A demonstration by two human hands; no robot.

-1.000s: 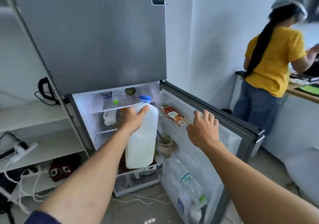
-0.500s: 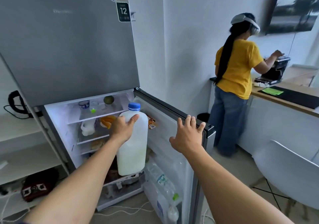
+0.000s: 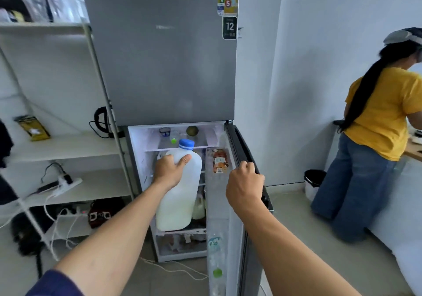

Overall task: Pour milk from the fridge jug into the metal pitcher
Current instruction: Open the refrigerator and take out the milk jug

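Your left hand (image 3: 170, 172) is gripping the milk jug (image 3: 180, 193) near its top; your right hand (image 3: 244, 187) is clasping the fridge door (image 3: 247, 163), which may hit the jug while closing.

- Both forearms bare from elbow to wrist.
- Dark navy sleeve (image 3: 54, 283) covers the left upper arm at frame's lower edge.
- Left hand (image 3: 169, 172) and right hand (image 3: 244, 190) ungloved, no rings visible.

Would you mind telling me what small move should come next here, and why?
Probably swing the grey fridge door shut with the right hand, which grips its top edge, since the left hand already holds the blue-capped white plastic milk jug in front of the shelves.
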